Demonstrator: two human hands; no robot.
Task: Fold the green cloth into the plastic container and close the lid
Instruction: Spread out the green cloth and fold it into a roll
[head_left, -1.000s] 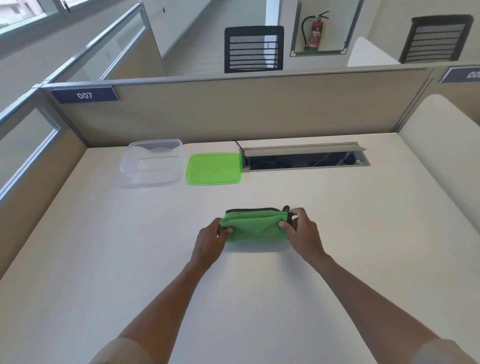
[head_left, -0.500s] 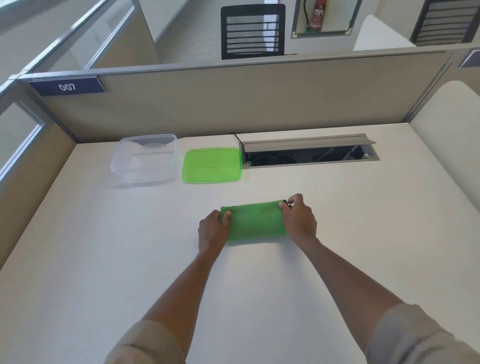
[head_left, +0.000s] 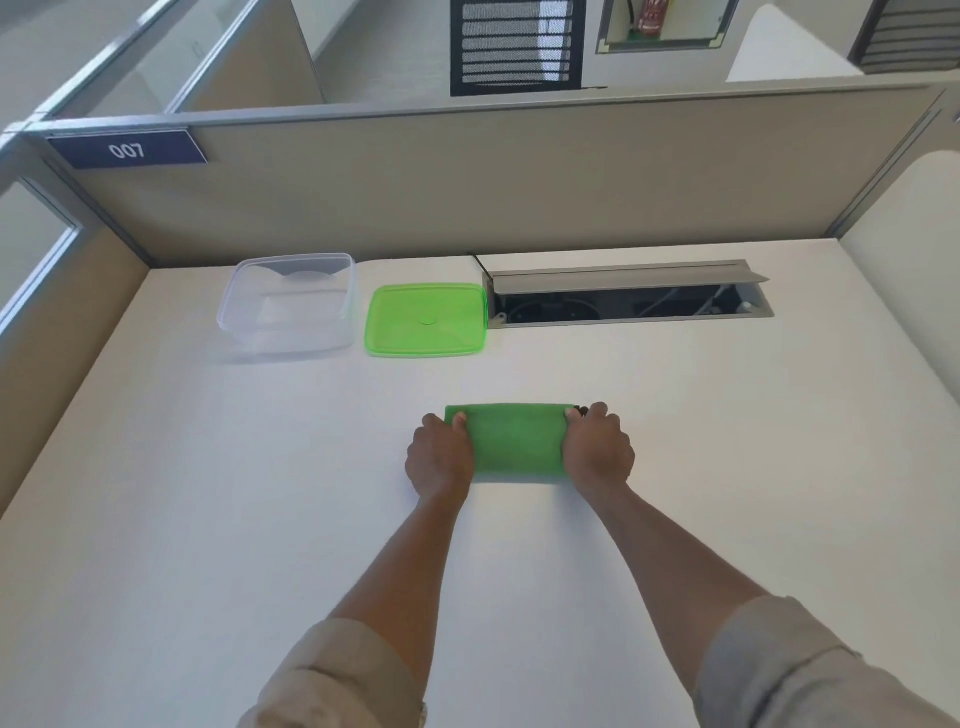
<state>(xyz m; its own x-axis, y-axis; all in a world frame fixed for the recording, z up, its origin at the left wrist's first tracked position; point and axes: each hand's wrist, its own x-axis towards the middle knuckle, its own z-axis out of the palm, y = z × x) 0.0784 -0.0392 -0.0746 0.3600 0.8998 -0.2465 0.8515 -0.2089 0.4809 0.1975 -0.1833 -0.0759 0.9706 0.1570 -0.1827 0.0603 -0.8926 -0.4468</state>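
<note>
The green cloth (head_left: 517, 441) lies folded into a flat rectangle on the white desk (head_left: 208, 519), in the middle of the view. My left hand (head_left: 440, 457) grips its left end and my right hand (head_left: 597, 451) grips its right end, fingers curled over the edges. A small dark loop shows at the cloth's far right corner. The clear plastic container (head_left: 288, 306) stands without a lid at the far left of the desk. Its green lid (head_left: 427, 319) lies flat on the desk just to the right of it.
An open cable tray (head_left: 628, 296) is sunk into the desk right of the lid. A beige partition (head_left: 467, 182) with a "007" label closes the far side, and lower panels close the left and right sides.
The cloth's near edge was lifted and folded over away from me; now it lies flat in a neat rectangle. Both hands stay on its ends.
</note>
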